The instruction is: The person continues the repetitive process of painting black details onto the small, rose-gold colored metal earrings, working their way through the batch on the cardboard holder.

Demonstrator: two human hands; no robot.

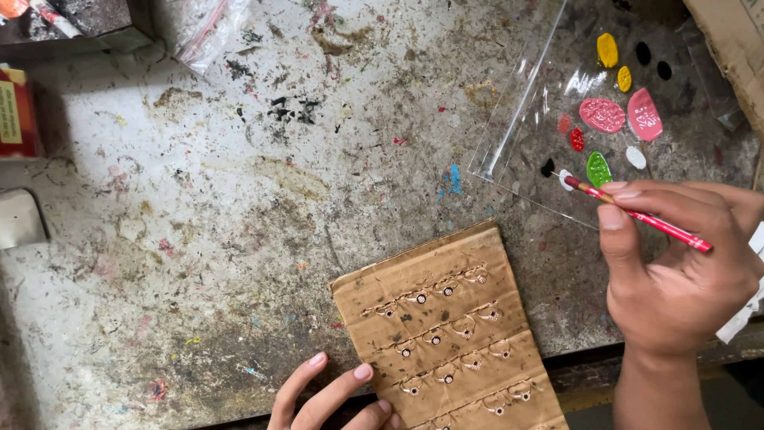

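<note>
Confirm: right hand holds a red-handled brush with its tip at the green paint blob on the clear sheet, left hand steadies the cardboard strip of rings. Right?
Not quite. In the head view the right hand holds the red-handled brush, but its tip sits at the white paint blob on the clear sheet, beside the green paint blob, not on it. The left hand does steady the cardboard strip of rings.

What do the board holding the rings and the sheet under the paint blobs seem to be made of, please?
The board looks like brown corrugated cardboard, matte, creased along slits. The sheet seems clear glossy plastic: the tabletop shows through and its folds glint. The rings look metallic, coppery.
</note>
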